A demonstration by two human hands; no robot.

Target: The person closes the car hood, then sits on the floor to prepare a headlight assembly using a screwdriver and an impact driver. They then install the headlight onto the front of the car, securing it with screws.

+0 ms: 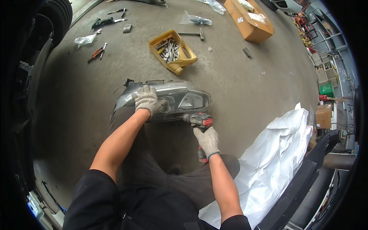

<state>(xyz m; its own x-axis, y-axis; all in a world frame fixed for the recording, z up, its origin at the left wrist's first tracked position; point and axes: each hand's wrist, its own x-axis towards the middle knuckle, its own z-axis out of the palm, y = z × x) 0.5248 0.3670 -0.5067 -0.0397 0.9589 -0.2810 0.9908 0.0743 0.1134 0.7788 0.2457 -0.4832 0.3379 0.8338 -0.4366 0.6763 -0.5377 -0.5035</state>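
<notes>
A car headlight (pixel 179 97) with a clear lens lies across in front of my knees. Spread over the upper left part of its lens is my left hand (pixel 147 99), in a pale knitted glove, with nothing gripped. In my right hand (pixel 207 140), gloved the same way, is a black and red cordless drill (pixel 199 120), held by its handle. The drill's nose points left, at the headlight's near edge. Whether its tip touches the headlight I cannot tell.
Beyond the headlight stands a cut-open yellow jug (pixel 185 61) full of wrenches, beside a hammer (pixel 201 34). Pliers (pixel 96 53) lie at far left, a cardboard box (pixel 251 25) at far right. White sheeting (pixel 268 149) and a long black panel (pixel 295 191) lie right of me.
</notes>
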